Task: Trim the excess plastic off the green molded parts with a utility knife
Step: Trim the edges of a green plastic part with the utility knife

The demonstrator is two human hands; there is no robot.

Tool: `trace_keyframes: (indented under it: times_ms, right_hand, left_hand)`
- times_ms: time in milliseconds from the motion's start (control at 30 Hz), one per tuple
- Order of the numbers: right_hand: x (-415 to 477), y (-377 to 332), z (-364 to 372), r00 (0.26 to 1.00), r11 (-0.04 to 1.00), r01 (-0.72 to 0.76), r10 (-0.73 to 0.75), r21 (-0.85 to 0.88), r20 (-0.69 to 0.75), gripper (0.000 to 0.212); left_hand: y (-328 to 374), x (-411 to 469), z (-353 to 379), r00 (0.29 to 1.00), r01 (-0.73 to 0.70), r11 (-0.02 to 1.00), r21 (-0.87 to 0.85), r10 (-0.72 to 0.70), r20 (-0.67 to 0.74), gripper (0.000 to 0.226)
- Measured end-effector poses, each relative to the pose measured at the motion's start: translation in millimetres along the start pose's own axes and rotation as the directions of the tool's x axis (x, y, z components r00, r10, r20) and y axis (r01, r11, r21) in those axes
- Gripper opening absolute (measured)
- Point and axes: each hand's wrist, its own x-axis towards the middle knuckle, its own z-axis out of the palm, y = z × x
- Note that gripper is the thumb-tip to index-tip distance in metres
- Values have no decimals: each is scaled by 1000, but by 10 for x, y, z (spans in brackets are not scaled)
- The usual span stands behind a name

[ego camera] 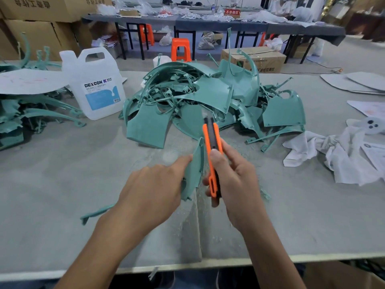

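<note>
My left hand (154, 188) grips a green molded part (194, 170), held on edge above the grey table (62, 174). A thin green arm of that part (93, 214) sticks out to the left under my wrist. My right hand (233, 176) is shut on an orange and black utility knife (212, 151), which lies along the part's right edge with its blade end pointing away from me. A large heap of green molded parts (208, 97) sits just beyond the knife tip. Green shavings (264, 193) lie scattered on the table around my hands.
A white DEXCON jug (93, 84) stands at the left, beside more green parts (31, 115) under a white sheet. White rags (333, 155) and papers lie at the right. Cardboard boxes, orange stools (180, 49) and long tables fill the background.
</note>
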Motion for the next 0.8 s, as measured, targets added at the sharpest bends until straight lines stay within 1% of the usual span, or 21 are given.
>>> trace_keyframes:
  times_ms: [33, 133, 200, 267, 333, 400, 467, 533, 567, 633, 700, 800]
  right_hand:
    - [5, 51, -28, 998, 1000, -16, 15, -18, -58, 24]
    - [-95, 422, -111, 975, 984, -158, 141, -85, -173, 28]
    - [-206, 669, -114, 948, 956, -280, 262, -82, -179, 22]
    - [-275, 799, -62, 936, 934, -342, 329, -101, -126, 20]
    - [-276, 751, 7, 946, 933, -322, 311, -163, -89, 22]
    - [-217, 560, 68, 971, 951, -237, 228, -198, -67, 24]
    - [-137, 288, 115, 994, 982, -107, 110, -157, 5, 21]
    - [-60, 57, 126, 997, 996, -31, 36, -80, 66, 22]
    - [-18, -20, 103, 999, 999, -14, 16, -31, 52, 21]
    - [54, -65, -6, 997, 1000, -13, 14, 15, -75, 15]
    - [71, 21, -162, 977, 998, -64, 66, 18, -205, 23]
    - [40, 263, -310, 945, 991, -134, 127, -1, -301, 27]
  left_hand:
    - [-10, 6, -3, 1000, 6, 1000, -9, -6, 6, 54]
    - [-55, 7, -8, 999, 31, 999, -32, -29, 37, 55]
    - [-54, -1, -12, 998, 36, 999, -38, -35, 43, 54]
    - [-40, -8, -21, 999, 35, 998, -44, -33, 39, 53]
    - [-21, -16, -31, 998, 34, 998, -46, -32, 45, 52]
    - [-1, -40, -39, 999, 29, 999, -39, -27, 45, 53]
    - [7, -56, -36, 999, 22, 999, -40, -21, 35, 54]
    - [-10, -53, -41, 999, 15, 1000, -28, -14, 34, 54]
    - [-22, -58, -52, 999, 11, 1000, -13, -10, 34, 54]
    - [-58, -82, -76, 999, 9, 1000, -15, -9, 47, 50]
    - [-93, -105, -106, 998, 8, 997, -72, -4, 57, 40]
    - [-100, -140, -186, 1000, -7, 995, -104, 6, -3, 35]
